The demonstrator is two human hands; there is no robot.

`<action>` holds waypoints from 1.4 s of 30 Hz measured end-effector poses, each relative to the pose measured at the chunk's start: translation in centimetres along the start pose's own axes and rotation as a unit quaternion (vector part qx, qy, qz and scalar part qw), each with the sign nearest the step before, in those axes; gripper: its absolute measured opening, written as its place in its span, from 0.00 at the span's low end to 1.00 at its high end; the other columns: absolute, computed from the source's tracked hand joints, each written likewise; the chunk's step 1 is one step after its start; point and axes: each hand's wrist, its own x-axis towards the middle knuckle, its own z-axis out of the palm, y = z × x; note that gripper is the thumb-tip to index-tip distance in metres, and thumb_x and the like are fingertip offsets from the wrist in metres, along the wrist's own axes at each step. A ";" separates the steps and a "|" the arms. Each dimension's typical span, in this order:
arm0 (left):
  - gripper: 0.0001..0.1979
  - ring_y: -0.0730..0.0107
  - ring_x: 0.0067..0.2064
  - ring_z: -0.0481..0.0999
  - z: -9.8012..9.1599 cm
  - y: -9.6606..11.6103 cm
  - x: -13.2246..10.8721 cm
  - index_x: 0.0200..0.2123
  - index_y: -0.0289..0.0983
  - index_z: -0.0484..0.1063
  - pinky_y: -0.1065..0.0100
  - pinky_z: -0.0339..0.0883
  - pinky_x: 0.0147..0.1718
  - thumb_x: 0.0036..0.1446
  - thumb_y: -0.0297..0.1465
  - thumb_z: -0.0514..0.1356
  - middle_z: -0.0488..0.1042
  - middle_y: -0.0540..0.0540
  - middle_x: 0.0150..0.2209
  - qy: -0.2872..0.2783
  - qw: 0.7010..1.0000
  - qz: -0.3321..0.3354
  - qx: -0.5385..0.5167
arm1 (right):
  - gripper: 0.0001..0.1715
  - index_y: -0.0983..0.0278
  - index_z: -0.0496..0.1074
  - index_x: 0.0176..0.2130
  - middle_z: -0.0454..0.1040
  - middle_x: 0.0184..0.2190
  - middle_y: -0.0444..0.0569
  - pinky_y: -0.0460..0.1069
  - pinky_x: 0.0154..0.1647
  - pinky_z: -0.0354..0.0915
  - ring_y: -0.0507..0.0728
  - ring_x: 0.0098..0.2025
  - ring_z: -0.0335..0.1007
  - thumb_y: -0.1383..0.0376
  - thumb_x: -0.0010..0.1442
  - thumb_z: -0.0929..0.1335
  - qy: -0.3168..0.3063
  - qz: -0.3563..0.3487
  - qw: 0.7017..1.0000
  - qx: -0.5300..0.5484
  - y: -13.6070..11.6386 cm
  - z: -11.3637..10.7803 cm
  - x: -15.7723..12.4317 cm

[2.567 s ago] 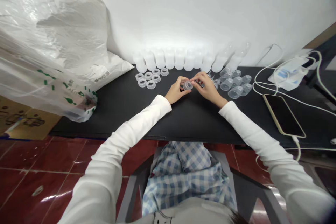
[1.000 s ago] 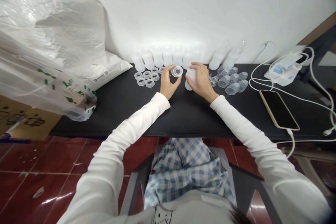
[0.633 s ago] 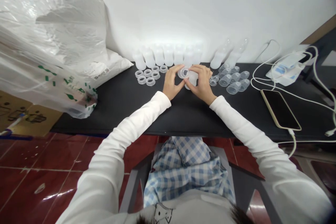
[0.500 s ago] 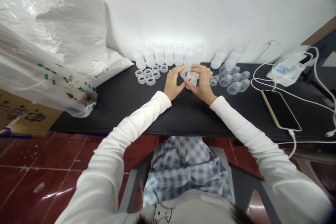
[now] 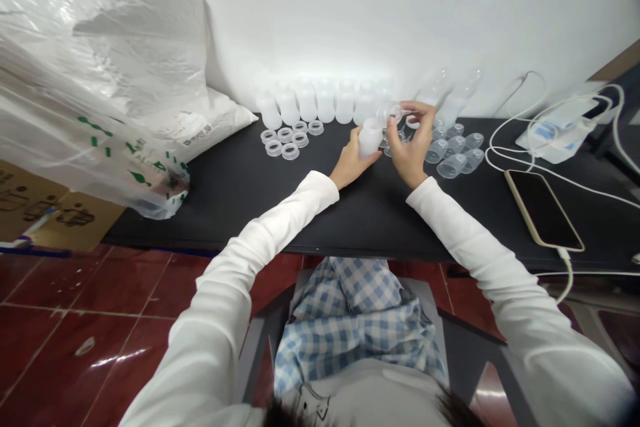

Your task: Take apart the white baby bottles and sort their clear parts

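My left hand (image 5: 353, 161) is wrapped round a frosted white baby bottle (image 5: 371, 136), which stands upright with its mouth uncovered. Just right of its neck, my right hand (image 5: 414, 140) pinches a clear bottle nipple (image 5: 393, 111), apparently seated in a collar ring; the fingers partly cover it. Loose clear nipples (image 5: 387, 151) lie on the table between the two hands, half hidden. To the left of the bottle, several collar rings (image 5: 290, 151) are grouped flat on the black table (image 5: 240, 193).
Several frosted bottles (image 5: 325, 103) line the wall. Two assembled bottles (image 5: 453, 103) stand right of them, behind clear dome caps (image 5: 453, 165). A phone (image 5: 544, 210) on a charging cable and a white cable bundle (image 5: 553, 130) lie at right. White plastic bags (image 5: 125, 80) bulge over the table's left side.
Both hands were together at the bottle's top. Now the right hand has moved right and up with the nipple, and the left grips the bottle's body; its mouth has come into view.
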 end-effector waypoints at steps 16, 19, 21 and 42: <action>0.35 0.52 0.58 0.79 -5.4 -1.4 0.4 0.70 0.46 0.67 0.60 0.75 0.57 0.61 0.40 0.70 0.73 0.40 0.56 -0.001 0.979 0.061 0.196 | 0.37 0.53 0.72 0.45 0.79 0.46 0.47 0.58 0.50 0.79 0.60 0.48 0.77 0.31 0.51 0.74 -0.173 0.172 0.929 0.279 5.6 1.0 0.3; 0.40 0.51 0.60 0.78 -5.6 -2.1 0.6 0.70 0.43 0.64 0.58 0.75 0.57 0.57 0.40 0.72 0.75 0.39 0.57 -0.004 0.980 0.074 0.185 | 0.35 0.54 0.71 0.43 0.79 0.45 0.46 0.56 0.50 0.78 0.58 0.47 0.78 0.34 0.49 0.77 -0.206 0.173 0.912 0.310 5.5 0.5 0.5; 0.39 0.52 0.57 0.80 -5.6 -2.4 0.7 0.67 0.41 0.64 0.57 0.77 0.54 0.55 0.40 0.73 0.76 0.40 0.56 -0.004 0.983 0.075 0.168 | 0.35 0.54 0.71 0.43 0.79 0.47 0.46 0.56 0.51 0.78 0.58 0.48 0.78 0.36 0.49 0.78 -0.223 0.167 0.908 0.314 5.3 0.0 0.6; 0.26 0.61 0.46 0.81 -5.8 -2.1 0.3 0.49 0.39 0.76 0.58 0.74 0.54 0.63 0.55 0.64 0.79 0.44 0.41 0.074 0.995 0.070 0.014 | 0.36 0.57 0.75 0.41 0.82 0.53 0.50 0.61 0.63 0.74 0.62 0.55 0.79 0.49 0.37 0.86 -0.290 0.163 0.885 0.326 5.2 -1.1 -0.2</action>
